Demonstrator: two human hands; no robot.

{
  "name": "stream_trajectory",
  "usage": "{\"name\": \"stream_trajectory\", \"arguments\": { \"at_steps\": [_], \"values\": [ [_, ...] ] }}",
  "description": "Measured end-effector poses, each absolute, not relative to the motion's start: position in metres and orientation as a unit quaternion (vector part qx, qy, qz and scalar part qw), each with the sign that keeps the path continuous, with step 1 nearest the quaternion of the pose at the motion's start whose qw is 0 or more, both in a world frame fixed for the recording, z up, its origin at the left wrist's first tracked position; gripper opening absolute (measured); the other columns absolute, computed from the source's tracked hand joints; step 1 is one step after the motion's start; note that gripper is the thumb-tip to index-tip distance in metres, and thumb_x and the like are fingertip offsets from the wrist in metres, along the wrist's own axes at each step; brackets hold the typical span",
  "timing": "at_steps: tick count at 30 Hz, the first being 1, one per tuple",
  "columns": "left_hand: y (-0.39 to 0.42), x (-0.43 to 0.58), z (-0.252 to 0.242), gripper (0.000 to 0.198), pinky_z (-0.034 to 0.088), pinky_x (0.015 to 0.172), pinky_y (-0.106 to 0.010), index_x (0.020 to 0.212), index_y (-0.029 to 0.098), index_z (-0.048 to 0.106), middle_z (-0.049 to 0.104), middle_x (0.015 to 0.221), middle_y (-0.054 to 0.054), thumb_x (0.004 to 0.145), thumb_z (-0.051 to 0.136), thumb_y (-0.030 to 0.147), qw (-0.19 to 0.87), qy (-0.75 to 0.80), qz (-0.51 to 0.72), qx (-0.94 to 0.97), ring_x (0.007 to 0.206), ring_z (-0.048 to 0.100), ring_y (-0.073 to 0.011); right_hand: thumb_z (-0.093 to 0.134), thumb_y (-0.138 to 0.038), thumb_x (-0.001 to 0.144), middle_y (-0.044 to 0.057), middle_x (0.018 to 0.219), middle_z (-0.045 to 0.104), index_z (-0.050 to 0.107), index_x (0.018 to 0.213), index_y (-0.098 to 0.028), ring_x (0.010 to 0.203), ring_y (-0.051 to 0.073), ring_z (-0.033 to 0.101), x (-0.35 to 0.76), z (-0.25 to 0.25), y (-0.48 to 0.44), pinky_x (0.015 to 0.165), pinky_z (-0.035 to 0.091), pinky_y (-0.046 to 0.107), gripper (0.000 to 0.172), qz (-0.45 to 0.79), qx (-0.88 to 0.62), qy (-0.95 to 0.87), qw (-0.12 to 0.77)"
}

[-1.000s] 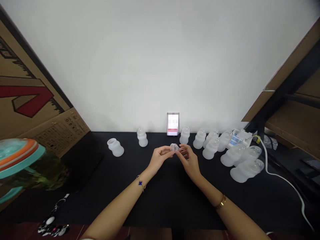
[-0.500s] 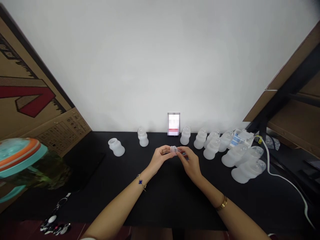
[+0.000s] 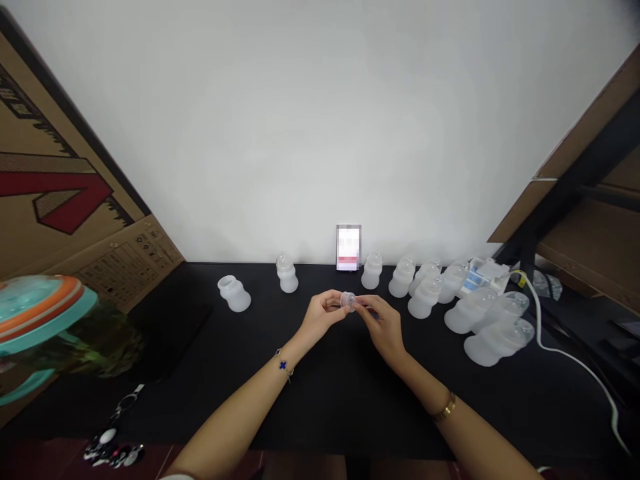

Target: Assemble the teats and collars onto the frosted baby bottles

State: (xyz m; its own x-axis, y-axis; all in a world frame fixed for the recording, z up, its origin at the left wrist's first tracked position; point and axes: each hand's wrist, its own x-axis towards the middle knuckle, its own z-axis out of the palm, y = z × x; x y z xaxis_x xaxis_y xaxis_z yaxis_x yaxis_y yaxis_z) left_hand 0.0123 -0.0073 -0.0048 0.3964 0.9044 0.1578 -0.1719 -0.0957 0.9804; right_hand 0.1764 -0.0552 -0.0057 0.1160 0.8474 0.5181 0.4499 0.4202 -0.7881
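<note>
Over the middle of the black table, my left hand (image 3: 321, 315) is closed round the rim of a small whitish baby bottle collar with a clear nipple (image 3: 348, 301). My right hand (image 3: 382, 327) pinches the nipple side of the same piece between thumb and fingertips. Exactly how nipple and collar fit together is partly covered by the fingers. To the left, an uncapped white bottle (image 3: 235, 295) stands with its mouth showing. A capped bottle (image 3: 287, 273) is nearer the wall, and another capped bottle (image 3: 372, 271) stands just beyond my right hand.
Several more capped bottles (image 3: 425, 297) are grouped on the right. Behind them are a white box (image 3: 483, 275) and a white cable (image 3: 555, 350). A phone (image 3: 349, 248) leans on the wall. A large jug with an orange-and-teal lid (image 3: 45, 310) and a beaded strap (image 3: 113, 437) occupy the left.
The collar and nipple have turned slightly in my fingers, so the round end shows more. My right fingertips have shifted a little on it; the bottles stay put.
</note>
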Motion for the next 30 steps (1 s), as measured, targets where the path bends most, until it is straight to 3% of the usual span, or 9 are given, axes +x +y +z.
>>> {"name": "stream_trajectory", "arguments": {
  "at_steps": [6, 13, 20, 30],
  "values": [
    [-0.007, 0.011, -0.002, 0.028, 0.052, 0.075, -0.029, 0.088, 0.015, 0.072, 0.075, 0.086, -0.008, 0.071, 0.082, 0.034, 0.591, 0.316, 0.45, 0.591, 0.082, 0.069, -0.0206, 0.062, -0.043, 0.092, 0.005, 0.094, 0.074, 0.074, 0.092, -0.024, 0.086, 0.021, 0.069, 0.175, -0.005, -0.056, 0.075, 0.055, 0.033, 0.022, 0.197, -0.508, -0.623, 0.562],
    [-0.006, 0.011, -0.003, 0.032, 0.053, 0.075, -0.03, 0.091, 0.015, 0.075, 0.075, 0.086, -0.009, 0.073, 0.08, 0.04, 0.616, 0.337, 0.445, 0.556, 0.082, 0.069, -0.021, 0.064, -0.042, 0.091, 0.006, 0.095, 0.074, 0.073, 0.108, -0.023, 0.084, 0.021, 0.069, 0.178, -0.006, -0.054, 0.071, 0.056, 0.031, 0.027, 0.211, -0.517, -0.616, 0.555],
    [-0.003, 0.01, -0.005, 0.035, 0.056, 0.076, -0.028, 0.093, 0.015, 0.076, 0.075, 0.093, -0.009, 0.078, 0.075, 0.046, 0.645, 0.35, 0.444, 0.514, 0.086, 0.069, -0.0203, 0.065, -0.037, 0.089, 0.007, 0.107, 0.071, 0.075, 0.106, -0.025, 0.082, 0.019, 0.068, 0.178, -0.011, -0.052, 0.064, 0.058, 0.03, 0.023, 0.173, -0.496, -0.661, 0.535],
    [-0.005, 0.01, -0.005, 0.042, 0.056, 0.078, -0.032, 0.095, 0.014, 0.077, 0.078, 0.093, -0.013, 0.075, 0.078, 0.051, 0.663, 0.371, 0.417, 0.499, 0.089, 0.073, -0.0253, 0.059, -0.035, 0.094, 0.006, 0.102, 0.073, 0.075, 0.1, -0.028, 0.092, 0.022, 0.07, 0.18, -0.016, -0.051, 0.08, 0.059, 0.035, 0.019, 0.082, -0.496, -0.691, 0.521]
  ]
}}
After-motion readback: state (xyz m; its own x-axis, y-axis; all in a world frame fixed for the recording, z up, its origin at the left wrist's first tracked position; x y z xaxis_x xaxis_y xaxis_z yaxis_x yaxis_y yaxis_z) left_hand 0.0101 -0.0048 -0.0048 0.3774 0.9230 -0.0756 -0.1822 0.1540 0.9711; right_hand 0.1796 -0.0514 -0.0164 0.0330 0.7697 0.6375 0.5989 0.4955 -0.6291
